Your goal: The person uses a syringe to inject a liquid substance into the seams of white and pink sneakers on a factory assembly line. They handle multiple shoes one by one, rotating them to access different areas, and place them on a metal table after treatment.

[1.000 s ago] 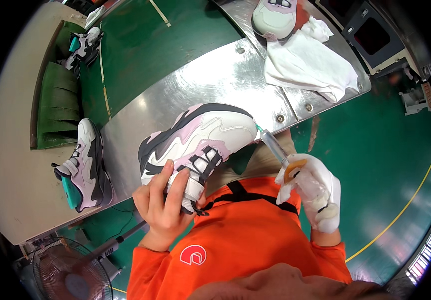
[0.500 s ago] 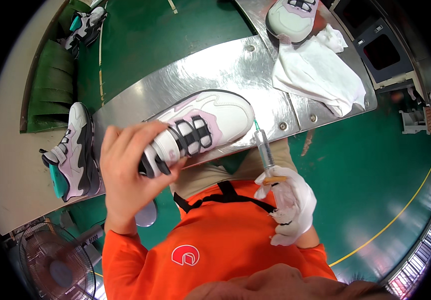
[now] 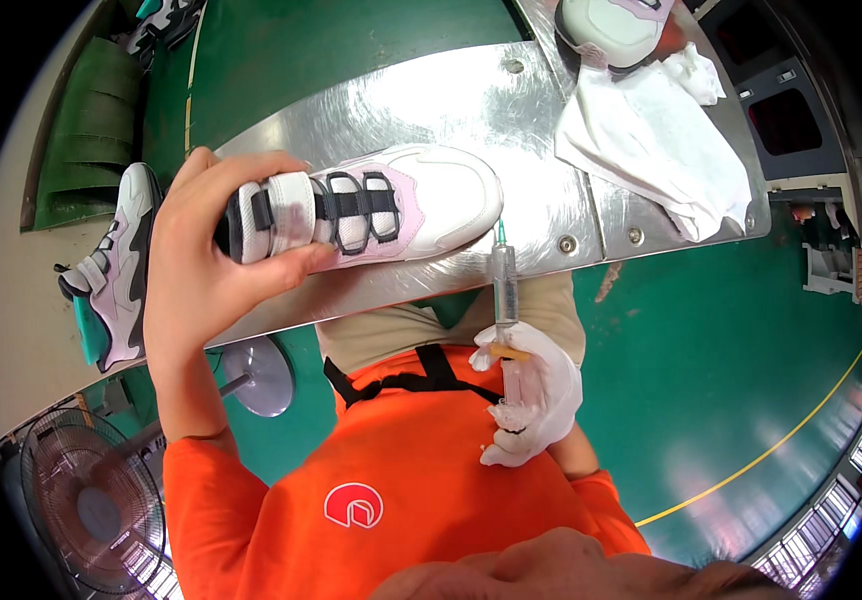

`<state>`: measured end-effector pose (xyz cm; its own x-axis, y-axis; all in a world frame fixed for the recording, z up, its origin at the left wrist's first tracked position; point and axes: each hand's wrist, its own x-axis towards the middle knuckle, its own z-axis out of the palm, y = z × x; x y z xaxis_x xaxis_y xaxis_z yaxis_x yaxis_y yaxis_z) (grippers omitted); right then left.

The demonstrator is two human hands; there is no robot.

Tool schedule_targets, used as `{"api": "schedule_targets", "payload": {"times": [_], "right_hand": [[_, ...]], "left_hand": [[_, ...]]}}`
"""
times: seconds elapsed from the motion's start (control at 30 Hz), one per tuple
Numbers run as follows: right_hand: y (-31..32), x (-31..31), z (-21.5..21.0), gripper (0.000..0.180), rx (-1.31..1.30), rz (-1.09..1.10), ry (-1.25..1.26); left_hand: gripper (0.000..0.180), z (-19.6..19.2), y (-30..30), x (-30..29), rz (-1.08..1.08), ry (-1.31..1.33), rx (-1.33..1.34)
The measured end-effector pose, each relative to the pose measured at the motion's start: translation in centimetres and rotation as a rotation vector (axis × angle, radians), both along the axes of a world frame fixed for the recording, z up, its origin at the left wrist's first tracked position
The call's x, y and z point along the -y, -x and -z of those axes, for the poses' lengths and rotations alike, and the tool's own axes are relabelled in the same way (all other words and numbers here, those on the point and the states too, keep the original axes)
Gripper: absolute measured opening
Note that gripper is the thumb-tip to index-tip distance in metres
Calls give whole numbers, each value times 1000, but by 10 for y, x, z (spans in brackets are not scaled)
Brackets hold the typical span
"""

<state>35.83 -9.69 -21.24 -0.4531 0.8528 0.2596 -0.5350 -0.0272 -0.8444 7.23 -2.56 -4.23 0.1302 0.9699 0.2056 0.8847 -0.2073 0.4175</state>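
My left hand (image 3: 201,260) grips the heel end of a white, pink and black sneaker (image 3: 371,205), held on its side above the shiny metal table (image 3: 451,110) with the toe pointing right. My right hand (image 3: 531,400), in a white glove, holds a clear syringe (image 3: 502,285) upright. Its green needle tip sits just under the sneaker's toe, close to the sole edge. I cannot tell whether the tip touches the shoe.
A white cloth (image 3: 651,140) lies on the table's right end with another sneaker (image 3: 611,25) beyond it. A matching sneaker (image 3: 116,270) rests on a shelf at left. A fan (image 3: 91,500) and a round stool base (image 3: 256,375) stand on the green floor.
My left hand has lifted and turned the sneaker, bringing it closer and flatter. The syringe in my right hand has swung from tilted to upright under the toe.
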Motion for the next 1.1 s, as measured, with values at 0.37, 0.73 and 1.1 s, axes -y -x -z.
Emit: {"api": "schedule_targets", "payload": {"times": [0.37, 0.73, 1.1], "right_hand": [[-32, -16, -12, 84, -89, 140, 12], [6, -47, -54, 105, 161, 378, -200], [20, -61, -74, 96, 469, 526, -302]], "left_hand": [[52, 6, -24, 66, 10, -205, -327], [40, 55, -36, 120, -16, -440, -473], [50, 47, -34, 113, 16, -467, -437]]}}
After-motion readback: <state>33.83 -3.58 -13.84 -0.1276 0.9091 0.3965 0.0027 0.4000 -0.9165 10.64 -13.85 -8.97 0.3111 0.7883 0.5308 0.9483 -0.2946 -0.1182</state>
